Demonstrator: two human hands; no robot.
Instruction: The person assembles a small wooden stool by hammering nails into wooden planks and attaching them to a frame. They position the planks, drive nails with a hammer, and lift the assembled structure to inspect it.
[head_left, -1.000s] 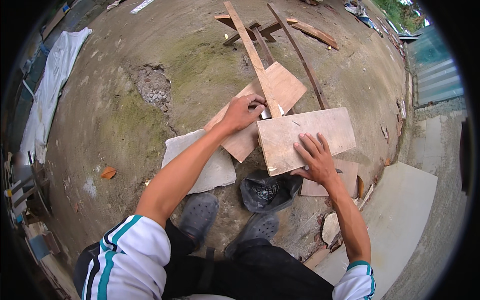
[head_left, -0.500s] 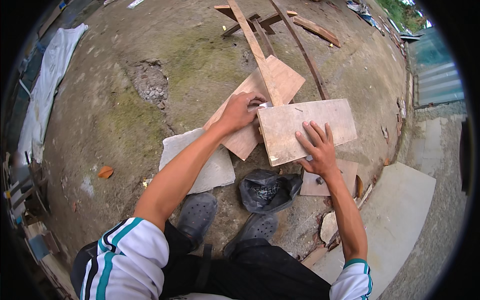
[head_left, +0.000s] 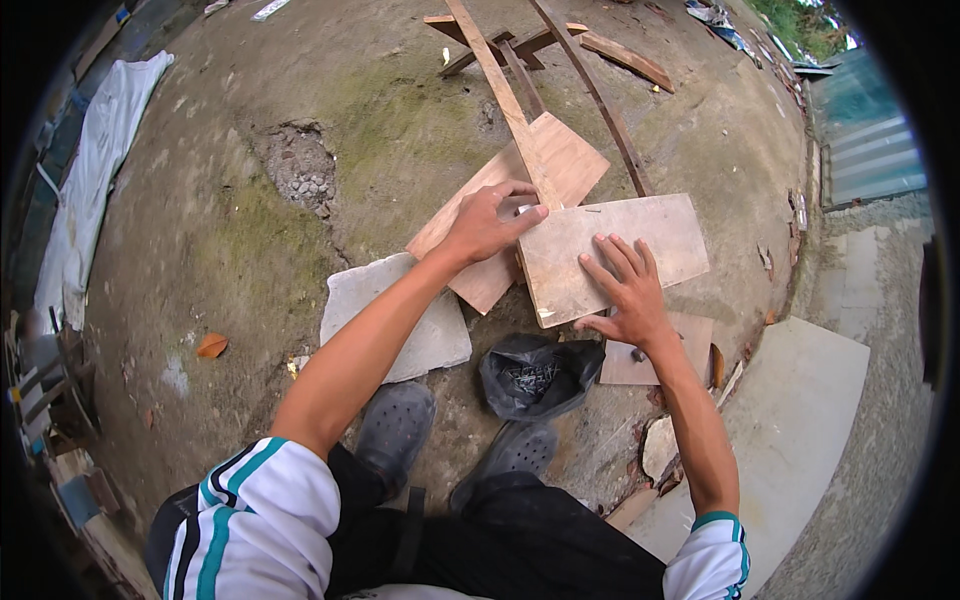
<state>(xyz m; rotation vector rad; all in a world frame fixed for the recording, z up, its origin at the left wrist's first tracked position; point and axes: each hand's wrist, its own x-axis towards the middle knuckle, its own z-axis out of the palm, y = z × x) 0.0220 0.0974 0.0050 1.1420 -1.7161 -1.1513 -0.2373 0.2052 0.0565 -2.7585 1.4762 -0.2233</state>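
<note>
A rectangular plywood board (head_left: pixel 660 245) lies across the near ends of two long wooden strips, with a nail (head_left: pixel 593 211) near its far edge. At the board's far left corner, my left hand (head_left: pixel 488 225) closes on the light wooden strip (head_left: pixel 512 115), its thumb on top and its other fingers partly hidden. A small white bit shows between them. My right hand (head_left: pixel 632 298) rests flat on the board with fingers spread. Beneath the strip lies another plywood piece (head_left: pixel 470 215). Nearer me, a black plastic bag (head_left: pixel 560 390) stands open with several nails inside.
A pale slab (head_left: pixel 395 315) lies beside my left shoe (head_left: pixel 396 430). Under my right wrist is a small plywood square (head_left: pixel 690 345) with a dark lump on it. Crossed wooden pieces (head_left: pixel 540 42) support the far strips. A large pale sheet (head_left: pixel 800 430) lies along the right.
My left thumb has moved out onto the strip at the board's corner. On the board, my right hand has slid slightly left. The board and strips shift slightly in view.
</note>
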